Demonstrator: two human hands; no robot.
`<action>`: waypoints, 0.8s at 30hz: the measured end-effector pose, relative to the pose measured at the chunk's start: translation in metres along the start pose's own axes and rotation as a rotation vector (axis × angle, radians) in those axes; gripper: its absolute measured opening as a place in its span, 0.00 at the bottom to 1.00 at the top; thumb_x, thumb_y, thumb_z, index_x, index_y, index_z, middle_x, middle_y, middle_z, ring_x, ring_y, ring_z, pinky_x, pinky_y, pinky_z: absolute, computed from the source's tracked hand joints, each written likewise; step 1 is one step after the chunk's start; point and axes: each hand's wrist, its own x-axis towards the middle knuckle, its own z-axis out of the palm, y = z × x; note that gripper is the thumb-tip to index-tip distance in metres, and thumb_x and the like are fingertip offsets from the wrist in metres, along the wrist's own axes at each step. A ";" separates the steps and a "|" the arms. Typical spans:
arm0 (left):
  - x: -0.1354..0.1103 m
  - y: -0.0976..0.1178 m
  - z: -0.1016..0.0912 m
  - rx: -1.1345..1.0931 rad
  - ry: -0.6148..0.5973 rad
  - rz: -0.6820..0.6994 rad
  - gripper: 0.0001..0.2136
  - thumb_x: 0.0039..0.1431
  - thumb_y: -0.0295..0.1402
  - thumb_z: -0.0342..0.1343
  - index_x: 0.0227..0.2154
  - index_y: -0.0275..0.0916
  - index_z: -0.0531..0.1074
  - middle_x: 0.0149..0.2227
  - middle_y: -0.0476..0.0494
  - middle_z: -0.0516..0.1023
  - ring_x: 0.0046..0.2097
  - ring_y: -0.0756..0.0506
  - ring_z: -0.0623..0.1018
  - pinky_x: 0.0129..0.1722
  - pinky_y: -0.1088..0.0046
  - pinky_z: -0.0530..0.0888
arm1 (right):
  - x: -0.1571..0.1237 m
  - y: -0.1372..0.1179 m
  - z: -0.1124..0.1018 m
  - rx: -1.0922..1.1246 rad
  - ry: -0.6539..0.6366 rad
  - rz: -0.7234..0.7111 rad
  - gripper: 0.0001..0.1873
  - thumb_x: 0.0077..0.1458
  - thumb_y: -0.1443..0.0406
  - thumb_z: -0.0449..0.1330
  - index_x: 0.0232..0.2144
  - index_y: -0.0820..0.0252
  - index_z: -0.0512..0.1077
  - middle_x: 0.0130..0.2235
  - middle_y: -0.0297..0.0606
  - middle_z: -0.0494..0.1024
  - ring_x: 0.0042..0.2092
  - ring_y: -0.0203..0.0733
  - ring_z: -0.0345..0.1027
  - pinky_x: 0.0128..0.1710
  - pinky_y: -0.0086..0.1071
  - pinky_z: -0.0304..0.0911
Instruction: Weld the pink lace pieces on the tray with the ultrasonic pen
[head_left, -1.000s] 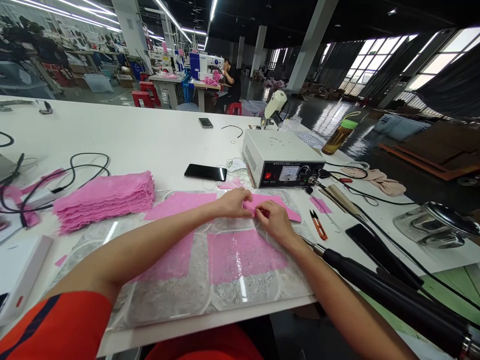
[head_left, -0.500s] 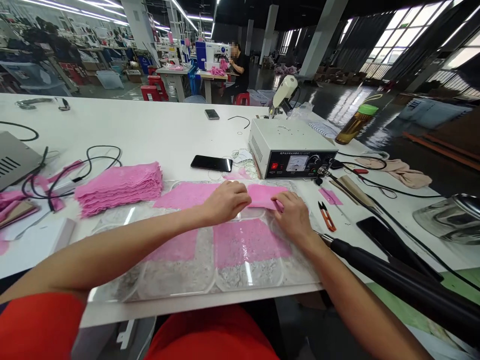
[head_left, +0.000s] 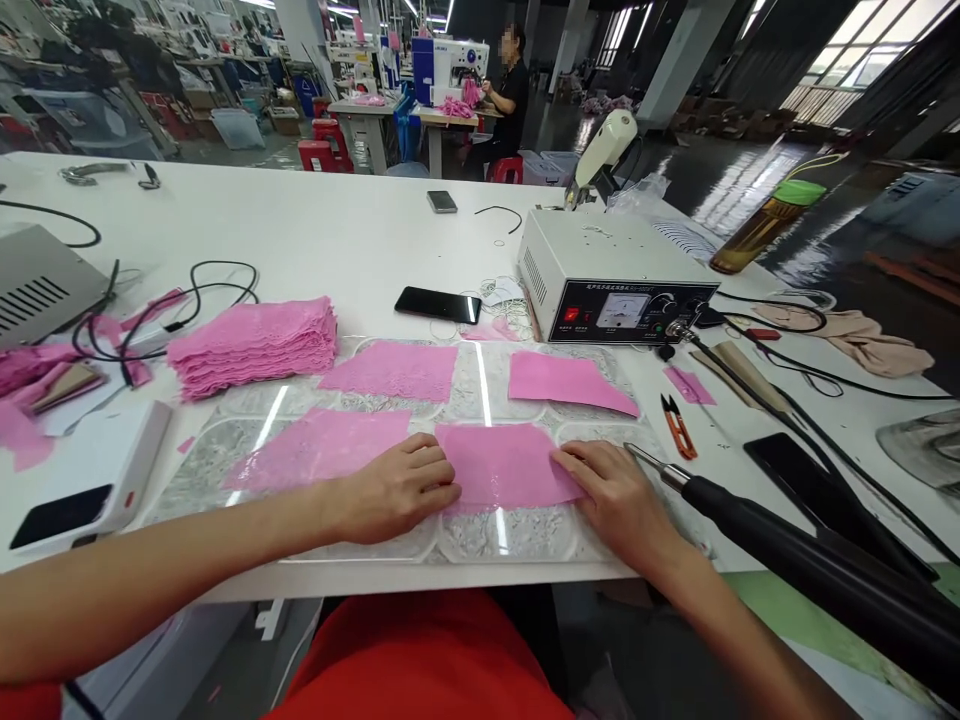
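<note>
Both hands are at a flat pink fabric piece (head_left: 510, 465), the front right one of several on a clear, grey-patterned sheet (head_left: 360, 545). At its left edge, my left hand (head_left: 397, 490) is closed with curled fingers, the fingertips partly hidden. My right hand (head_left: 619, 500) pinches the right edge between thumb and fingers. Another pink piece (head_left: 570, 382) lies behind it, its right corner slightly raised. Two more lie to the left, one at the back (head_left: 394, 370) and one at the front (head_left: 322, 448). Farther left stands a neat stack of pink fabric pieces (head_left: 255, 345).
A black pen-like tool (head_left: 750, 525) with a metal tip points at my right hand. Orange thread snips (head_left: 679, 428) lie near it. Behind are a control box (head_left: 630, 290) with cables and a black phone (head_left: 439, 305). A white box (head_left: 120, 480) stands left. A person (head_left: 506, 110) sits at a sewing machine.
My hands have left the back right piece, which now lies flat on the sheet, and moved toward me onto the front right piece. The head view has shifted slightly.
</note>
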 end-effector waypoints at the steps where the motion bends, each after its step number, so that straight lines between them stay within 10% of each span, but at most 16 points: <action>1: 0.001 0.001 0.000 0.001 0.003 0.018 0.09 0.64 0.23 0.46 0.38 0.36 0.71 0.31 0.45 0.73 0.33 0.48 0.68 0.43 0.68 0.65 | -0.001 0.001 0.000 -0.020 -0.010 0.005 0.28 0.50 0.80 0.46 0.47 0.56 0.72 0.43 0.43 0.77 0.46 0.47 0.68 0.46 0.42 0.65; 24: 0.007 0.002 0.002 -0.017 -0.004 -0.020 0.10 0.64 0.22 0.44 0.31 0.36 0.69 0.29 0.46 0.70 0.31 0.47 0.63 0.36 0.68 0.61 | 0.002 0.004 -0.005 -0.054 0.015 0.040 0.34 0.38 0.83 0.46 0.49 0.63 0.69 0.45 0.45 0.76 0.46 0.48 0.69 0.43 0.42 0.71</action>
